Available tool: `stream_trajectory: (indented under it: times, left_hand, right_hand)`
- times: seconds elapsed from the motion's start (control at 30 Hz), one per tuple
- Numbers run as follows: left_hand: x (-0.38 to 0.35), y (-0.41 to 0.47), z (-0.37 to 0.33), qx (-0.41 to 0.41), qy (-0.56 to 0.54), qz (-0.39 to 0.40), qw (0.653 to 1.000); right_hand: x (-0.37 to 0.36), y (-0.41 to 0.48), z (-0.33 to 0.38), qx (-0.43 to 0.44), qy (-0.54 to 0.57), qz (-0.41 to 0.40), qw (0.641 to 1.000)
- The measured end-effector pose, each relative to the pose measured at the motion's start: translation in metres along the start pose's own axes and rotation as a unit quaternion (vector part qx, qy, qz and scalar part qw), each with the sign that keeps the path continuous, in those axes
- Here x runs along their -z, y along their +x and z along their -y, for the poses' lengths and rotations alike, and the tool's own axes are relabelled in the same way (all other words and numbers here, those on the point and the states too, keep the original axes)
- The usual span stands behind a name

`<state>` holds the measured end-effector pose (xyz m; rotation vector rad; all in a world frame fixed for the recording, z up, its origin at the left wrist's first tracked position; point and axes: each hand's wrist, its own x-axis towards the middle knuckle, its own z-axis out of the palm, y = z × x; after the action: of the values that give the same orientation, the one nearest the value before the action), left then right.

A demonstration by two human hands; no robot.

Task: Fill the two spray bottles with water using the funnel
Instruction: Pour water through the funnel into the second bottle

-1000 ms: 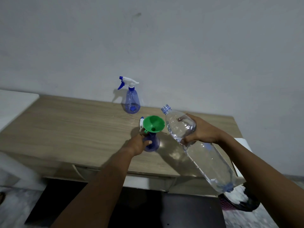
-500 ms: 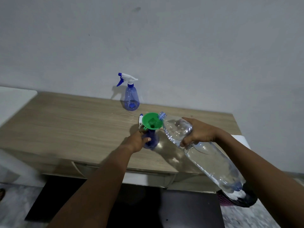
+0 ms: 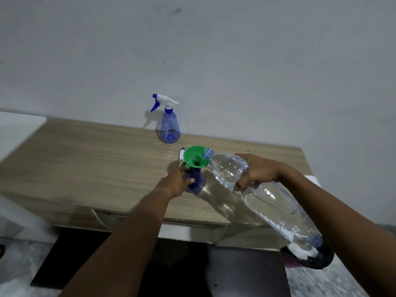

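Observation:
A green funnel (image 3: 195, 157) sits in the neck of a blue spray bottle (image 3: 198, 181) on the wooden table (image 3: 90, 159). My left hand (image 3: 179, 182) grips that bottle's body. Its white and blue spray head (image 3: 182, 157) lies just behind the funnel. My right hand (image 3: 256, 171) holds a large clear water bottle (image 3: 263, 198), tilted with its open mouth at the funnel's right rim. A second blue spray bottle (image 3: 169, 127), trigger head screwed on, stands upright at the back by the wall.
The grey wall rises right behind the table. A white surface (image 3: 17, 129) adjoins the table's left end. Below the right front corner sits a pink basket (image 3: 308, 257) with a dark liner. A dark mat covers the floor under me.
The water bottle has tipped lower and moved left until its mouth reached the funnel's rim. My left hand has kept its grip on the spray bottle.

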<state>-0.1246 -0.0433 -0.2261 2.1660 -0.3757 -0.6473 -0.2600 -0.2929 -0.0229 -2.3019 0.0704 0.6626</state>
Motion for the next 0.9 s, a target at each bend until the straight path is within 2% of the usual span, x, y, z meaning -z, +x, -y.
stream_trajectory:
  times: [0.17,0.9]
  left_hand:
    - [-0.004,0.017,0.021,0.005,0.002,0.004,1.0]
    - [-0.001,0.003,0.005,0.001,-0.018,0.002,1.0]
  right_hand:
    - [0.001,0.003,-0.002,-0.002,-0.018,0.004,1.0]
    - [0.004,0.005,-0.009,0.004,-0.019,0.013,1.0]
